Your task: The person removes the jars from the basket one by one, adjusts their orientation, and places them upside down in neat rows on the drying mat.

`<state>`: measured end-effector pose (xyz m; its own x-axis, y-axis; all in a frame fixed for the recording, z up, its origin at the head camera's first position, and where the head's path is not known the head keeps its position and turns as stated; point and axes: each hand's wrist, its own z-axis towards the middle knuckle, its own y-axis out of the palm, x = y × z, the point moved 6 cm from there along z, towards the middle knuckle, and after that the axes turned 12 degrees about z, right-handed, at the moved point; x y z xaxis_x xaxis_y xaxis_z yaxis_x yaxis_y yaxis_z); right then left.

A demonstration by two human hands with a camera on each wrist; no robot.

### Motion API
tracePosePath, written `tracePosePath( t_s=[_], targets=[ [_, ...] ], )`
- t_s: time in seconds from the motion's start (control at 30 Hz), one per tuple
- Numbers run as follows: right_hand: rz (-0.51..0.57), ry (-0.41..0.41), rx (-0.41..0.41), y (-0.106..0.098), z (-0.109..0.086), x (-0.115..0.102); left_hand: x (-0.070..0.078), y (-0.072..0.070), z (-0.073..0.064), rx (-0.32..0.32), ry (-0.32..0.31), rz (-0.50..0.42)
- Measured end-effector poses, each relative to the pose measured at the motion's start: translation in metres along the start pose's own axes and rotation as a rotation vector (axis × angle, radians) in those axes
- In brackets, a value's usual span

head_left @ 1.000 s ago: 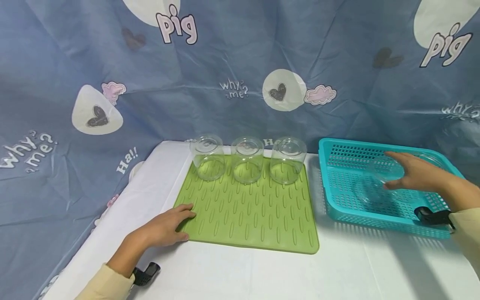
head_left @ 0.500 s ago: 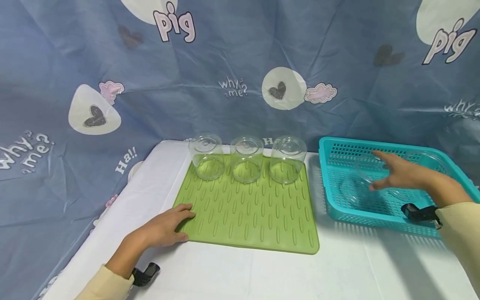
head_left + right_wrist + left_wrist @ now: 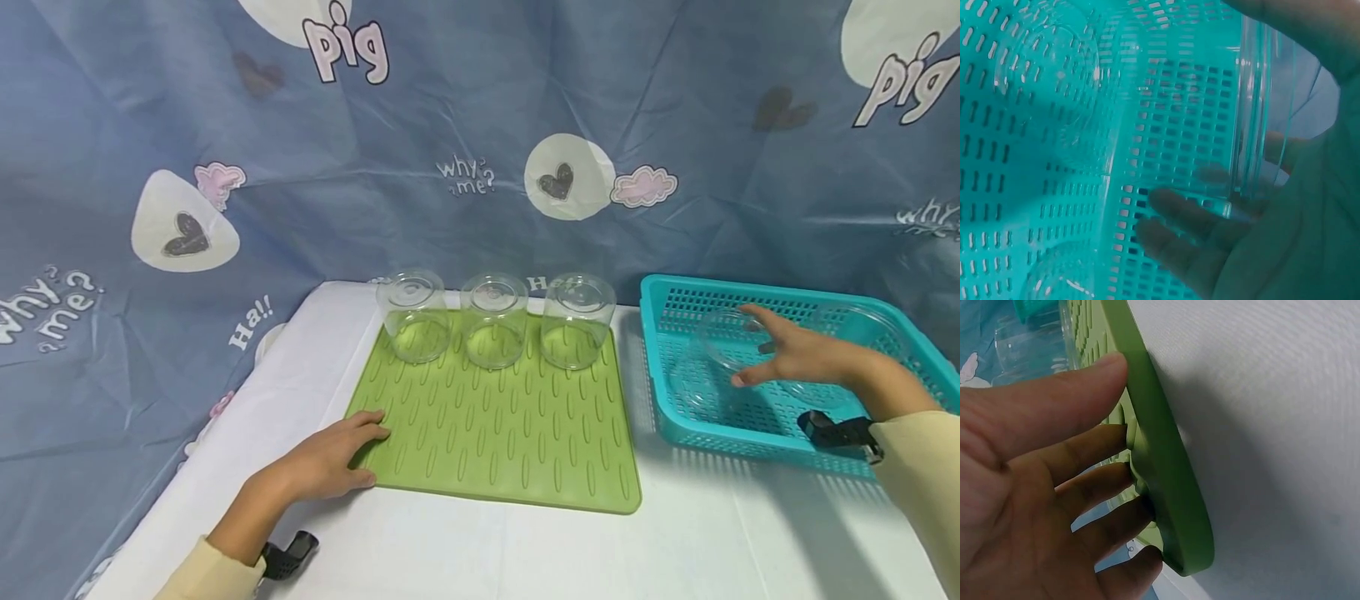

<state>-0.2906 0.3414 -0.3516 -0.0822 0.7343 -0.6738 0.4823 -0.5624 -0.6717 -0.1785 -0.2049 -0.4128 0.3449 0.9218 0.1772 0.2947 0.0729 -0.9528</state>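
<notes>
My right hand (image 3: 810,354) reaches into the turquoise basket (image 3: 651,350) and grips a clear cup (image 3: 722,340) near its rim. In the right wrist view the cup's rim (image 3: 1252,112) lies between the thumb and the fingers (image 3: 1179,215), with the cup on its side. A second clear cup (image 3: 862,333) is in the basket, to the right and partly behind the hand. My left hand (image 3: 322,458) rests at the front left corner of the green ridged mat (image 3: 495,433). Its fingers are spread loosely, and the thumb (image 3: 1085,387) touches the mat's edge.
Three clear cups stand upside down in a row along the mat's back: left cup (image 3: 415,317), middle cup (image 3: 493,321), right cup (image 3: 577,321). White cloth (image 3: 450,550) covers the table. Close behind hangs a blue printed curtain (image 3: 405,208).
My right hand has moved left inside the basket, and the cup in it has shifted left too. The left hand, the mat and the three cups on it have stayed put.
</notes>
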Motion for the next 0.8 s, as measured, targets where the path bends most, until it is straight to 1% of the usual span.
tracePosePath(
  t_s=[0.13, 0.2, 0.3, 0.37, 0.47, 0.67, 0.8],
  targets=[
    [-0.001, 0.013, -0.017, -0.0003, -0.001, 0.0015, 0.0008, -0.0017, -0.0005, 0.008, 0.0, 0.001],
    [0.006, -0.001, -0.014, -0.0001, -0.0009, 0.0012, 0.001, -0.0018, -0.0005, 0.008, 0.0, 0.001],
    [0.002, -0.023, 0.016, -0.0005, 0.0001, -0.0006, 0.001, -0.0015, -0.001, 0.007, -0.002, 0.002],
    [-0.006, -0.037, 0.036, -0.0006, 0.001, -0.0017, 0.0006, -0.0008, -0.0015, 0.004, -0.013, -0.002],
    [-0.018, -0.042, 0.061, -0.0011, 0.0019, -0.0029, -0.0001, -0.001, -0.0018, 0.011, -0.016, -0.002],
    [-0.053, -0.019, 0.131, -0.0061, 0.0027, -0.0055, -0.0015, -0.0001, -0.0007, 0.021, -0.013, -0.016],
    [-0.066, -0.002, 0.154, -0.0085, 0.0029, -0.0061, -0.0017, 0.0013, -0.0005, 0.019, -0.016, -0.014]
  ],
)
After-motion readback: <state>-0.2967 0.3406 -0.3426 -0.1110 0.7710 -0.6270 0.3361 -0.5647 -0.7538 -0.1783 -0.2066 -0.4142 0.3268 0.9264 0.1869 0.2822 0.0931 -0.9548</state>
